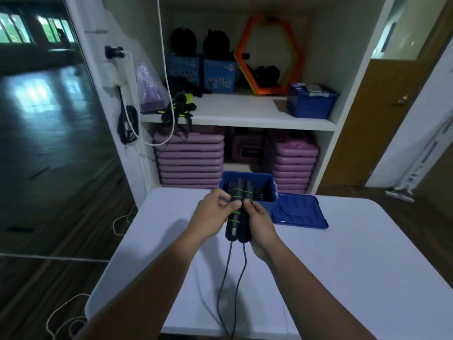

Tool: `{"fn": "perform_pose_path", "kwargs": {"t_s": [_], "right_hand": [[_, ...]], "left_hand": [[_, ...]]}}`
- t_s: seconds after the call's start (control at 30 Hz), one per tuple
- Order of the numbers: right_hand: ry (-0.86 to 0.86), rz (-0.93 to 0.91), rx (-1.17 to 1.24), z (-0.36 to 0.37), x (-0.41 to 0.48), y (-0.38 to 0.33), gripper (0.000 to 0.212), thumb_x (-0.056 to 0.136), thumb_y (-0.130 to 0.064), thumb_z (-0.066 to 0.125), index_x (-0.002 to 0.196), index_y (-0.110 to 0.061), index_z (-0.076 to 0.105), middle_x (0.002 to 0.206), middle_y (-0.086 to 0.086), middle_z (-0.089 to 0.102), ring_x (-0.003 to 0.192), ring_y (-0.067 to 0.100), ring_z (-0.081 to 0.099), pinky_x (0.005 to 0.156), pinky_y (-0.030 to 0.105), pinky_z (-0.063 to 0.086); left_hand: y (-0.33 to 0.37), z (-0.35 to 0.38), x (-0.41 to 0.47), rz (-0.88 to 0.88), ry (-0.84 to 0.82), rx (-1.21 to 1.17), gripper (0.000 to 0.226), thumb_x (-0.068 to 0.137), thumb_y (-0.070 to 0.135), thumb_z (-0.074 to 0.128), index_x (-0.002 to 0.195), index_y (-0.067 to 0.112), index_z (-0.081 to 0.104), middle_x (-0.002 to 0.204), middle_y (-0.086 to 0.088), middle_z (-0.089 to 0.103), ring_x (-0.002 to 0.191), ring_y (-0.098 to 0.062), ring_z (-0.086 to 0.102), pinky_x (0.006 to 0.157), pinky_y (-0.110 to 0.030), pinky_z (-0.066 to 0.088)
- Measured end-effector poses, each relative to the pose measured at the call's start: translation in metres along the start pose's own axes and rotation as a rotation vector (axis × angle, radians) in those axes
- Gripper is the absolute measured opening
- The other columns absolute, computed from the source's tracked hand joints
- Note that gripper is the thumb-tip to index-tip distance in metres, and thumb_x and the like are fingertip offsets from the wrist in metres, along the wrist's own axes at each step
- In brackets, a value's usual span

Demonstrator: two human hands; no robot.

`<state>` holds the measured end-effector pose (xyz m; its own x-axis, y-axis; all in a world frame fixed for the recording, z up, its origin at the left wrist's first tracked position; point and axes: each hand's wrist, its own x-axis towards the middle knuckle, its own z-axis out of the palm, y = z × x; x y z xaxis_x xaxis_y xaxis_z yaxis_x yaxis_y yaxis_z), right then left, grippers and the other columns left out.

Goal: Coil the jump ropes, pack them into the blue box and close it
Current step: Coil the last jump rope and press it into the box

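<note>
Two black jump rope handles with green rings [239, 212] are held side by side above the white table [343, 266]. My left hand [213, 212] grips them from the left and my right hand [262, 227] from the right. Their thin black cord [230, 285] hangs down and runs off the table's near edge. Just behind the handles stands the open blue box [267, 185] with dark rope parts inside. Its blue lid [299, 212] lies flat on the table to the right of the box.
A white shelf unit [245, 114] stands behind the table with purple step boards, blue cartons, an orange hexagon and another blue box [311, 101]. White cables lie on the dark floor at left. A mirror wall fills the left side.
</note>
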<state>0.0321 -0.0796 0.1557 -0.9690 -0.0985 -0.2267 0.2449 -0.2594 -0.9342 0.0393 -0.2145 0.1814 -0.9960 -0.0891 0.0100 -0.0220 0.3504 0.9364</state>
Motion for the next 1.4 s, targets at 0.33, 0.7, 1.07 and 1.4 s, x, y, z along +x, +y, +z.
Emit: {"fn": "perform_pose_path", "kwargs": {"t_s": [0.33, 0.7, 1.07, 1.4], "right_hand": [[-0.212, -0.055, 0.006, -0.027, -0.026, -0.046, 0.027, 0.094, -0.022, 0.063, 0.115, -0.006, 0.066, 0.099, 0.009, 0.074, 0.082, 0.017, 0.071, 0.070, 0.030, 0.056], [-0.463, 0.084, -0.349, -0.028, -0.048, -0.096, 0.017, 0.092, -0.015, 0.066, 0.101, -0.001, 0.067, 0.083, 0.007, 0.073, 0.072, 0.014, 0.070, 0.066, 0.025, 0.055], [-0.367, 0.076, -0.079, -0.065, -0.050, -0.089, 0.040, 0.095, -0.046, 0.050, 0.094, -0.008, 0.061, 0.062, 0.000, 0.035, 0.055, 0.015, 0.036, 0.064, 0.030, 0.044], [-0.055, -0.388, -0.429, -0.043, -0.022, -0.063, 0.042, 0.102, -0.042, 0.041, 0.077, -0.009, 0.049, 0.057, 0.002, 0.037, 0.050, 0.014, 0.033, 0.049, 0.031, 0.029]], "left_hand": [[0.038, -0.012, -0.024, 0.254, 0.000, 0.138, 0.018, 0.095, 0.032, 0.063, 0.107, 0.023, 0.074, 0.091, 0.014, 0.071, 0.076, 0.007, 0.062, 0.076, -0.018, 0.045], [0.068, -0.028, 0.009, 1.191, -0.155, 1.417, 0.048, 0.071, 0.023, 0.077, 0.115, 0.019, 0.060, 0.108, -0.003, 0.066, 0.108, -0.029, 0.059, 0.107, -0.039, 0.037], [0.060, -0.064, 0.006, 0.383, 0.105, 0.802, 0.019, 0.081, 0.030, 0.069, 0.094, 0.025, 0.055, 0.076, 0.009, 0.057, 0.078, -0.025, 0.059, 0.063, -0.035, 0.044], [0.087, 0.000, -0.006, -0.104, -0.034, -0.536, 0.013, 0.086, 0.008, 0.060, 0.074, 0.006, 0.062, 0.066, -0.008, 0.061, 0.059, -0.022, 0.056, 0.059, -0.033, 0.045]]}}
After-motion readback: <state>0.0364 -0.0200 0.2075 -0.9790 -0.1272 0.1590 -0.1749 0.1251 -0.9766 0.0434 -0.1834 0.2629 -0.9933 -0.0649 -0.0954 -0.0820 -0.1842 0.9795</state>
